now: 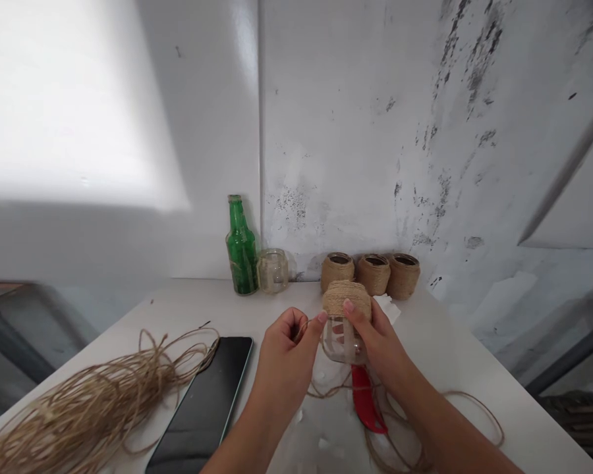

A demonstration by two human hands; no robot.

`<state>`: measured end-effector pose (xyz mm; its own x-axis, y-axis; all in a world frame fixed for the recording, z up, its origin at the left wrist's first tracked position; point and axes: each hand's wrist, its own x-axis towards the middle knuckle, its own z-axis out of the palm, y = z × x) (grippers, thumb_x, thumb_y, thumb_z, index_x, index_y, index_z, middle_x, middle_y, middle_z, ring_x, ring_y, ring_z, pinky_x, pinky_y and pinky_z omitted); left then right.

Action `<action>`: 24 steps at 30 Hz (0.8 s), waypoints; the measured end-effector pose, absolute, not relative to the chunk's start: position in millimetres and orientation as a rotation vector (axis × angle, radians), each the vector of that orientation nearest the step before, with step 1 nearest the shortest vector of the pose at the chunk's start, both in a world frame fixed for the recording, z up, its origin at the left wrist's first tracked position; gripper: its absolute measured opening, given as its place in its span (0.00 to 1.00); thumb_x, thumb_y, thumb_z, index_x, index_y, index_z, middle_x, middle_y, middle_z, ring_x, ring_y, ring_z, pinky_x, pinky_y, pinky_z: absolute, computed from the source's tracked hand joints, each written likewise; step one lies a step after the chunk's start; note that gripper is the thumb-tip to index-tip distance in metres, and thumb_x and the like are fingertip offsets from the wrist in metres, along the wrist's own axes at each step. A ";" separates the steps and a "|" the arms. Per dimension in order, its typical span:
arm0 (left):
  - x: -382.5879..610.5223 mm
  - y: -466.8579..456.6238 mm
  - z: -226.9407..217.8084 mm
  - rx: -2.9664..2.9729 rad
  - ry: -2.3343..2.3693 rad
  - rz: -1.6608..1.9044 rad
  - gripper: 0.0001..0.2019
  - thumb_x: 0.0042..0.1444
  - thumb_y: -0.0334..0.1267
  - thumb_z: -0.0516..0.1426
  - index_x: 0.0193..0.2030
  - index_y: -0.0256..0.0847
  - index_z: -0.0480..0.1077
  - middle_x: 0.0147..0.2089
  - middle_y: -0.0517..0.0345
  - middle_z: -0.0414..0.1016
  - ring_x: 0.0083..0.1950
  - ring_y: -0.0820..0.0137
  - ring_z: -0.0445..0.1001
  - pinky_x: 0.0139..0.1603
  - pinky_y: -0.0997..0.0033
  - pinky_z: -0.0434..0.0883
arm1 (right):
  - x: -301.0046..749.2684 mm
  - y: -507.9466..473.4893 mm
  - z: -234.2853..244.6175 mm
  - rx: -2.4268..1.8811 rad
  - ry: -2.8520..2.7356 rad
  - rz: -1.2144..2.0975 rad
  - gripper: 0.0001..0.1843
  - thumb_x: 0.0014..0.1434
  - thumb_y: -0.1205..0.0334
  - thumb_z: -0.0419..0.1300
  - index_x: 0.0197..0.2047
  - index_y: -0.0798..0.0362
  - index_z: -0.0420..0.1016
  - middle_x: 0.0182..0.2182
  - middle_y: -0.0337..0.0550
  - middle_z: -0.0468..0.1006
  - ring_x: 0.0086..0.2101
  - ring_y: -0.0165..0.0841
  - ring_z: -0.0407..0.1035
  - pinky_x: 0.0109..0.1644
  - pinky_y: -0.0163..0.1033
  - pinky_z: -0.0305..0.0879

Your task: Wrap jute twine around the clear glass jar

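A small glass jar, tipped on its side above the table, has its far half wound in jute twine. My right hand grips it from the right, thumb pressed on the wrapped part. My left hand is closed in a pinch on the jute twine strand just left of the jar. Loose twine loops trail across the table under my right forearm.
A big bundle of jute twine lies at the left beside a dark tablet. At the back wall stand a green bottle, a bare glass jar and three twine-wrapped jars. A red tool lies under the jar on the white table.
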<state>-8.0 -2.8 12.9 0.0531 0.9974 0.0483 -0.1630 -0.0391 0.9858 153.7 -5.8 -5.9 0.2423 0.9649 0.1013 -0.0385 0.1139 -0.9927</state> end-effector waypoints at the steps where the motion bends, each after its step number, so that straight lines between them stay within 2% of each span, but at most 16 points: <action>1: -8.6 -2.2 12.0 1.166 1.057 1.305 0.29 0.53 0.56 0.70 0.24 0.46 0.55 0.20 0.74 0.48 0.22 0.78 0.43 0.21 0.76 0.45 | 152.4 -6.5 -5.6 -1.189 -1.082 0.932 0.33 0.59 0.33 0.70 0.58 0.47 0.76 0.52 0.49 0.84 0.52 0.49 0.77 0.57 0.51 0.74; 4: -11.9 -0.2 11.5 1.163 1.097 1.354 0.26 0.58 0.56 0.67 0.27 0.46 0.56 0.20 0.73 0.53 0.22 0.76 0.48 0.21 0.77 0.48 | 147.8 -10.2 -3.5 -1.162 -1.191 0.863 0.29 0.63 0.36 0.68 0.58 0.46 0.76 0.55 0.48 0.84 0.56 0.47 0.75 0.62 0.51 0.70; 8: -14.8 3.0 13.1 1.093 1.043 1.412 0.23 0.60 0.54 0.67 0.28 0.44 0.60 0.24 0.66 0.67 0.26 0.74 0.63 0.27 0.77 0.62 | 145.8 -14.1 -2.3 -1.186 -1.184 0.862 0.30 0.64 0.35 0.67 0.59 0.46 0.75 0.56 0.47 0.83 0.57 0.47 0.74 0.63 0.51 0.70; 11: -13.4 3.5 14.9 0.984 0.948 1.433 0.21 0.56 0.51 0.70 0.31 0.43 0.64 0.31 0.62 0.74 0.34 0.70 0.74 0.33 0.74 0.71 | 148.0 -12.4 -4.7 -1.188 -1.110 0.904 0.33 0.62 0.34 0.68 0.60 0.47 0.75 0.56 0.49 0.83 0.58 0.50 0.74 0.64 0.54 0.69; 13: -11.6 2.7 16.5 0.905 0.902 1.432 0.20 0.51 0.49 0.72 0.36 0.43 0.66 0.35 0.61 0.76 0.37 0.68 0.78 0.32 0.73 0.73 | 149.6 -10.3 -6.8 -1.169 -1.074 0.947 0.34 0.62 0.33 0.68 0.60 0.47 0.75 0.56 0.49 0.83 0.58 0.51 0.74 0.64 0.55 0.69; 18: -8.3 -1.2 20.2 0.953 0.843 1.357 0.20 0.48 0.45 0.73 0.41 0.43 0.71 0.35 0.63 0.75 0.33 0.70 0.75 0.27 0.73 0.70 | 151.0 -7.9 -8.9 -1.156 -1.029 0.978 0.34 0.60 0.32 0.69 0.58 0.48 0.75 0.55 0.52 0.84 0.55 0.52 0.77 0.55 0.54 0.75; 21: -7.1 -3.5 20.9 1.077 0.844 1.252 0.20 0.47 0.47 0.74 0.41 0.41 0.74 0.33 0.62 0.75 0.29 0.72 0.70 0.25 0.74 0.64 | 151.0 -8.4 -7.5 -1.158 -1.080 0.927 0.32 0.61 0.34 0.69 0.57 0.47 0.77 0.55 0.50 0.84 0.54 0.49 0.76 0.56 0.52 0.74; 24: -6.0 -5.6 20.0 1.175 0.875 1.209 0.18 0.46 0.46 0.74 0.38 0.40 0.76 0.30 0.63 0.72 0.28 0.73 0.66 0.27 0.74 0.60 | 150.7 -9.2 -5.1 -1.172 -1.124 0.857 0.29 0.62 0.36 0.69 0.56 0.46 0.78 0.54 0.47 0.84 0.55 0.47 0.76 0.59 0.49 0.72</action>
<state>-6.0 -5.6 20.0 0.1833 0.9794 0.0852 -0.2256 -0.0424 0.9733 150.7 -9.2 -5.1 0.2519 0.9436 0.2148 0.0434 0.2107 -0.9766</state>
